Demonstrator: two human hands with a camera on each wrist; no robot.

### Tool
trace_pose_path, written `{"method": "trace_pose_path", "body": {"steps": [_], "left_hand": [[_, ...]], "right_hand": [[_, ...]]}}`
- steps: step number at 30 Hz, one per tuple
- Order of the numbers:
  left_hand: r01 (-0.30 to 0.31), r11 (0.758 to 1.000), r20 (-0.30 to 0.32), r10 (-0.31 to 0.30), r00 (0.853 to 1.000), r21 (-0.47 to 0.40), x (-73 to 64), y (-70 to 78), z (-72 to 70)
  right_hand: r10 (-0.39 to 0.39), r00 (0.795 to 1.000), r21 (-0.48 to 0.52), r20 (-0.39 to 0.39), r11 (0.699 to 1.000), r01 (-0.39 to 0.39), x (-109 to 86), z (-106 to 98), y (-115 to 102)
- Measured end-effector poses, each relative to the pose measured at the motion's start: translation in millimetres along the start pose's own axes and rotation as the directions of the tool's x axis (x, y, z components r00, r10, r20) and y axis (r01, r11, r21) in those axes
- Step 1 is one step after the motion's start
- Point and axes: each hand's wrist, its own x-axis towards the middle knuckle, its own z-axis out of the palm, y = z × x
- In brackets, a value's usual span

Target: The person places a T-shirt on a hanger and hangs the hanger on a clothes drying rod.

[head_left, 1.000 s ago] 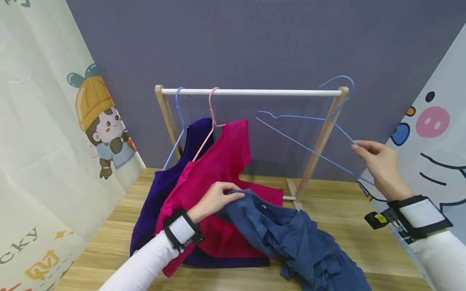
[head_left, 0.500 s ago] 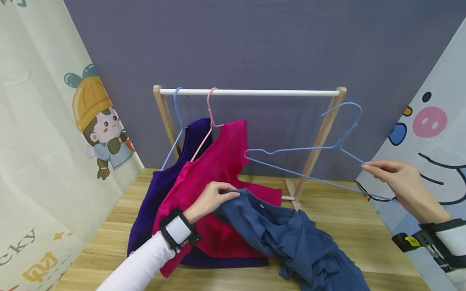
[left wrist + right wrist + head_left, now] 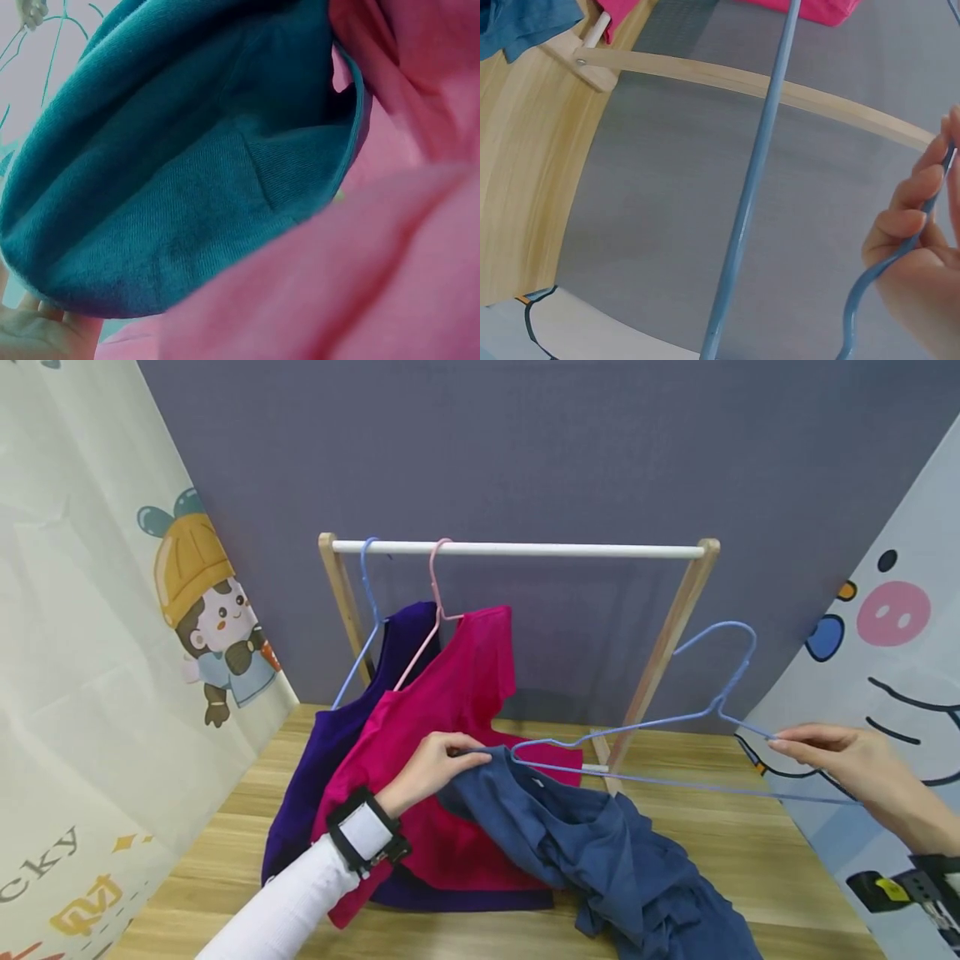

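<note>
My left hand (image 3: pixel 433 772) pinches the neck edge of a dark blue shirt (image 3: pixel 592 835), lifting that end while the rest lies crumpled on the table. In the left wrist view the shirt's opening (image 3: pixel 202 172) gapes wide above the fingers. Off to the right, my right hand (image 3: pixel 862 758) grips one shoulder of a light blue wire hanger (image 3: pixel 663 720). The hanger's free end overlaps the shirt's neckline in the head view, and its hook points up. In the right wrist view the fingers (image 3: pixel 911 199) curl round the blue wire.
A clothes rack with a white rail (image 3: pixel 517 551) and wooden posts stands at the back of the wooden table (image 3: pixel 225 860). On it hang a purple garment (image 3: pixel 300 802) on a blue hanger and a pink shirt (image 3: pixel 420 735) on a pink hanger.
My right hand has moved down and right, lowering the hanger from beside the rail to the shirt's neckline and turning it flatter. The left hand and the shirt stay nearly still.
</note>
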Motion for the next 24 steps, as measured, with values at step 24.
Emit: {"method": "trace_pose_path", "body": {"steps": [24], "left_hand": [[-0.046, 0.997, 0.131, 0.037, 0.991, 0.067, 0.8, 12.9, 8.9]], "right_hand": [[-0.068, 0.992, 0.038, 0.105, 0.997, 0.065, 0.0, 46, -28]]}}
